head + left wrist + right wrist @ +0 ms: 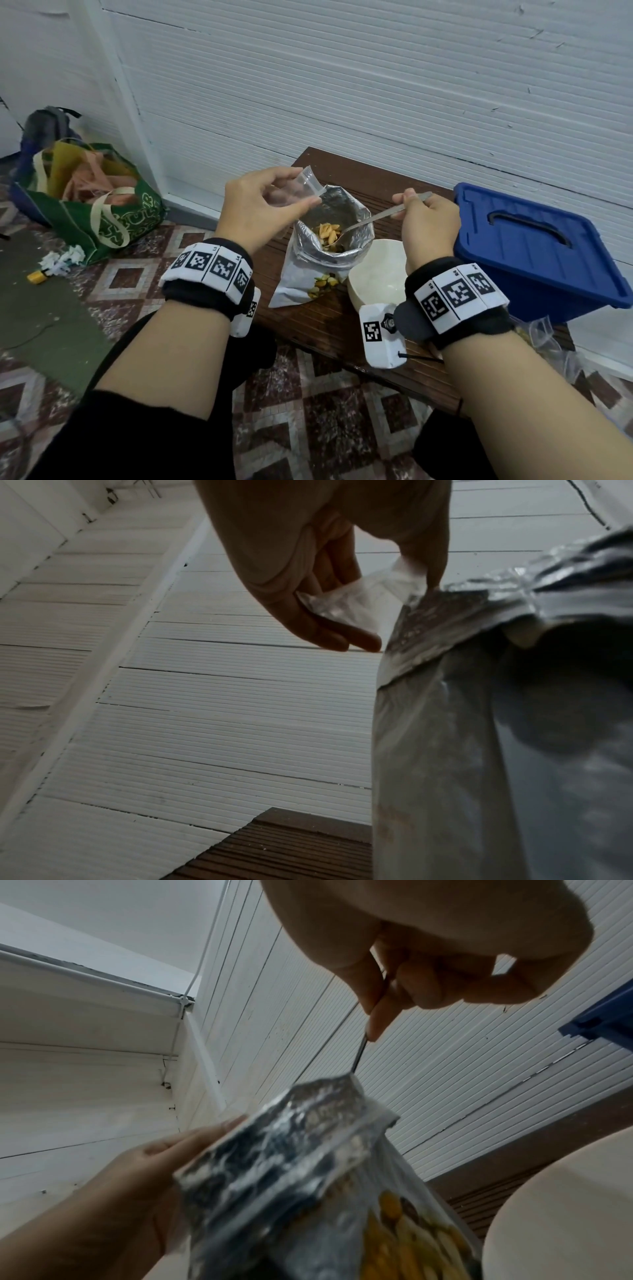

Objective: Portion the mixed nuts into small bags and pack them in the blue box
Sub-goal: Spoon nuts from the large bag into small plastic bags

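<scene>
Nearest the person, a white bowl (373, 270) sits on the brown tabletop (329, 322), with a few clear bags (544, 334) lying at its 3 o'clock near the tabletop's edge. Just beside the bowl, at its 9 o'clock, stands the foil nut pouch (318, 263), its mouth open and mixed nuts (329, 232) showing inside. The right hand (428, 219) has its fingers (380, 1015) curled around the handle of a metal spoon (363, 222), whose bowl end dips into the pouch among the nuts. The left hand (255, 209), at the pouch's 10 o'clock, pinches a small clear bag (305, 186) between thumb and fingers (329, 637), holding it above the pouch's rim; in the left wrist view the bag (356, 601) is crumpled and looks empty. The blue box (534, 246), lid on, sits at the pouch's 3 o'clock, beyond the bowl, close to the white wall (376, 85). On the floor at 9 o'clock stands a green tote bag (99, 205).
</scene>
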A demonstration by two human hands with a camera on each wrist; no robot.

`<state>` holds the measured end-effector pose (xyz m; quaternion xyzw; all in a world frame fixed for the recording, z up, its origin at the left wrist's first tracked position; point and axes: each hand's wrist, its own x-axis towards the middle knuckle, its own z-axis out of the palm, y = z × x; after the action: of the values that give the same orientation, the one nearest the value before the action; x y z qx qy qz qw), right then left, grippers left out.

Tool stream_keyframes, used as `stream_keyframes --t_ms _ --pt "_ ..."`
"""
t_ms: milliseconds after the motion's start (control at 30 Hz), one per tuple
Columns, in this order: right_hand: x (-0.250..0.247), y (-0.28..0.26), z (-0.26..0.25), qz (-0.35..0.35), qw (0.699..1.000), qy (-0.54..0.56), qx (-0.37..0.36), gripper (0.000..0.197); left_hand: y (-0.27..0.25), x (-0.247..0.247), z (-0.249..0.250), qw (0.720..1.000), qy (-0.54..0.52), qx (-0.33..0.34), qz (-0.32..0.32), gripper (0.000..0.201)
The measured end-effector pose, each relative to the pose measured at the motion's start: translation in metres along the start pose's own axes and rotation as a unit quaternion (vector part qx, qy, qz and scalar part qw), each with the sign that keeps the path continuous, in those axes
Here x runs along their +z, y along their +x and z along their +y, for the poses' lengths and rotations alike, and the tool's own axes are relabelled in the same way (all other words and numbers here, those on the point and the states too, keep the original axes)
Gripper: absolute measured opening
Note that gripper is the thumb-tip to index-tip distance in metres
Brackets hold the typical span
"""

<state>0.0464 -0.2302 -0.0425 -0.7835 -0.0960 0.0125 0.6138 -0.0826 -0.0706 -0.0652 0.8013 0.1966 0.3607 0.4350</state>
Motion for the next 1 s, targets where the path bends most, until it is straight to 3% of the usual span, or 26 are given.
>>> stream_keyframes --t_ms 267,400,533,1000 --pt "-0.019 0.016 -0.018 0.044 0.999 0.002 -0.004 0.035 -0.001 -0.008 0.004 0.998 0.025 0.016 -0.049 0.036" --pt "-0.028 0.024 -0.033 0.059 0.998 0.023 -0.016 0.033 0.001 -0.005 0.002 0.994 0.07 0.043 -0.078 0.042" --pt "-0.025 0.025 -0.038 0.037 0.999 0.017 -0.029 0.028 0.003 0.0 0.001 0.988 0.106 0.077 -0.085 0.052" --pt "-0.012 0.024 -0.035 -0.029 0.998 0.029 -0.048 0.038 0.007 0.012 0.006 0.981 0.135 0.11 -0.089 0.053"
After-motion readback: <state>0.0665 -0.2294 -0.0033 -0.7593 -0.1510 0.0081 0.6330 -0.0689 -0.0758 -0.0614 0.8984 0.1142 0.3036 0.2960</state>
